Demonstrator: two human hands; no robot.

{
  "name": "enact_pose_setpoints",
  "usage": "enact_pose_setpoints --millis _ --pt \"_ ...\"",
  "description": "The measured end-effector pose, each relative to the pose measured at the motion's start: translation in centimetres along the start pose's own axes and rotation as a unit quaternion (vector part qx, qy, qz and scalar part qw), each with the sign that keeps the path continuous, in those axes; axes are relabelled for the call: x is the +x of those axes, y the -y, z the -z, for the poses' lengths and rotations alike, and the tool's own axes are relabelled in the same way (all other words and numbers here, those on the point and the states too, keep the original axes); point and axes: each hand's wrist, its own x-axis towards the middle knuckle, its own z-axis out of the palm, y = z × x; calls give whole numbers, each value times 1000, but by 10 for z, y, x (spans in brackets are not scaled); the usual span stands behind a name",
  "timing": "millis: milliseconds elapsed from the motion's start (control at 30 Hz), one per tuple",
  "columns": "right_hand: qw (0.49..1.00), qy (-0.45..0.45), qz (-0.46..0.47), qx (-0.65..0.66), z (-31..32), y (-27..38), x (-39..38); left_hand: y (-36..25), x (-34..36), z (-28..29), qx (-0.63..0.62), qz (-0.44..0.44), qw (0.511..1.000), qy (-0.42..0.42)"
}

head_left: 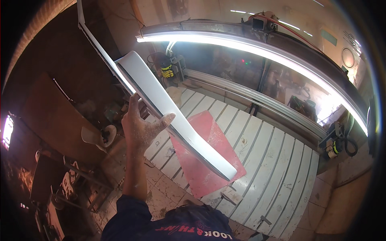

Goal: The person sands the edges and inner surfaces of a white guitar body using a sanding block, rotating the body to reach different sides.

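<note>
My left hand [141,125] is closed on a long white curved panel [161,96], its thumb on the near face and its fingers round the left edge. The panel is smooth, broad at the upper end and narrower at the lower right, tilted across the view. A thin white strip [102,48] runs up from beside the hand to the top edge; whether it belongs to the panel I cannot tell. Behind the panel's lower end a dusty red sheet [193,168] lies on a white slatted table [265,160]. My right hand is out of view.
A bright tube light [249,46] hangs over the table's far side, above a metal rail [241,90]. Yellow-and-black items [167,71] sit by the rail's ends. A small pale block [232,195] rests at the table's near edge. A white chair-like object [96,136] stands at left.
</note>
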Motion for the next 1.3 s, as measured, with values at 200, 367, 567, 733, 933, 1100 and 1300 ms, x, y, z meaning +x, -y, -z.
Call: enact_pose_setpoints --millis 200,367,567,733,933,1100,1300 --pt "1000 1 6 5 -2 5 -8 -1 -4 0 7 0 1000 -7" --pt "1000 3 15 8 -7 8 -6 -8 -8 1 36 2 999 -11" --pt "1000 9 20 15 -14 10 -1 -17 -11 2 59 3 998 -4" --pt "999 13 21 20 -21 13 -3 -14 -11 2 58 -2 998 1" --pt "999 14 23 23 -26 13 -5 -15 -13 1 23 11 1000 4" --pt "999 14 24 27 -27 13 -3 -19 -14 2 32 11 999 2" --pt "999 7 22 23 -29 8 -6 -21 -16 -1 40 0 999 4"
